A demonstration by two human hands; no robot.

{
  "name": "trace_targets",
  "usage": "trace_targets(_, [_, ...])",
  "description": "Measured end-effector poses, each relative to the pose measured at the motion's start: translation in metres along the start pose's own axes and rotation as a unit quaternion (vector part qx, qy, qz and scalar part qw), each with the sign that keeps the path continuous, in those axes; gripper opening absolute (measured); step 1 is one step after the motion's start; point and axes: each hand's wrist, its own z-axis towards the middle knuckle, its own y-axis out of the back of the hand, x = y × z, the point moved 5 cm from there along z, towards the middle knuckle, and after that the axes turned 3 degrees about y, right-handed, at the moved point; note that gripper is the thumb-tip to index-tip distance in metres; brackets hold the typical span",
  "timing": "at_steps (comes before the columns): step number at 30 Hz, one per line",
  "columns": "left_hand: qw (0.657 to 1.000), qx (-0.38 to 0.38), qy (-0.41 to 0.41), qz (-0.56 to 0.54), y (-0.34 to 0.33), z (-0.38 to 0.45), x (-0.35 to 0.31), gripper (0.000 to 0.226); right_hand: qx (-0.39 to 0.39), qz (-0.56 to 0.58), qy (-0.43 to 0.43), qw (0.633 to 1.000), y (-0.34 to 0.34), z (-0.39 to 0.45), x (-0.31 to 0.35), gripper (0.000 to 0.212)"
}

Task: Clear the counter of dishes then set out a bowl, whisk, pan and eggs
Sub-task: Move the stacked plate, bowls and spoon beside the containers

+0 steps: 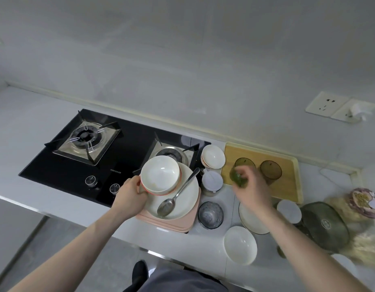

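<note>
White lettering is showing on the black glass gas hob (pixel 110 157), up and to the left of where the left hand (pixel 130 193) is gripping the bowl (pixel 160 174); it is reading roughly as "PERCEN", though blurred. A round emblem is sitting on the green lid (pixel 324 225), down and right of the right hand (pixel 253 186), unreadable.
</note>
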Motion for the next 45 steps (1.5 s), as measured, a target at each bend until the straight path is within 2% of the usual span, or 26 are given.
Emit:
trace_targets(1, [1.000,0.003,-0.004,0.002,0.000,0.000,0.000,0.019,0.074,-0.008,0.024,0.997,-0.020,-0.016,0.014,0.049])
trace_targets(3, [1.000,0.009,-0.014,0.003,0.001,0.001,-0.001,0.017,0.198,-0.053,0.049,0.978,-0.057,-0.043,0.026,0.064])
trace_targets(6, [0.999,0.020,-0.024,0.006,0.002,0.002,-0.003,0.013,0.295,-0.118,0.026,0.948,-0.093,-0.066,0.019,0.103])
trace_targets(8, [0.999,0.029,-0.028,0.010,0.003,0.003,-0.003,0.013,0.325,-0.151,0.006,0.934,-0.107,-0.073,0.013,0.111])
trace_targets(14, [0.998,0.060,-0.011,0.016,0.006,0.004,-0.001,0.022,0.303,-0.174,-0.021,0.937,-0.111,-0.072,0.012,0.089])
trace_targets(17, [0.998,0.064,-0.008,0.017,0.008,0.005,0.000,0.024,0.299,-0.149,-0.047,0.942,-0.086,-0.068,0.008,0.091])
trace_targets(21, [0.998,0.055,-0.014,0.017,0.007,0.007,-0.001,0.026,0.255,-0.107,-0.063,0.959,-0.042,-0.066,0.008,0.091])
trace_targets(25, [0.998,0.057,-0.009,0.016,0.006,0.008,0.000,0.025,0.162,-0.018,-0.114,0.980,0.014,-0.052,0.013,0.085])
trace_targets(29, [0.998,0.063,0.004,0.020,0.008,0.009,-0.001,0.029,0.013,0.078,-0.167,0.983,0.079,-0.027,0.003,0.076])
trace_targets(32, [0.998,0.061,0.010,0.020,0.009,0.006,-0.005,0.028,-0.099,0.030,-0.196,0.975,0.121,-0.007,-0.028,0.086])
trace_targets(34, [0.998,0.059,0.014,0.011,0.009,0.004,-0.007,0.030,-0.138,-0.011,-0.217,0.966,0.138,0.004,-0.053,0.088])
trace_targets(37, [0.998,0.061,0.015,0.005,0.011,0.003,-0.008,0.033,-0.126,-0.063,-0.269,0.953,0.146,0.022,-0.087,0.087])
trace_targets(45, [0.999,0.041,0.023,-0.018,0.007,-0.003,-0.019,0.032,0.008,-0.131,-0.354,0.926,0.116,0.046,-0.157,0.088])
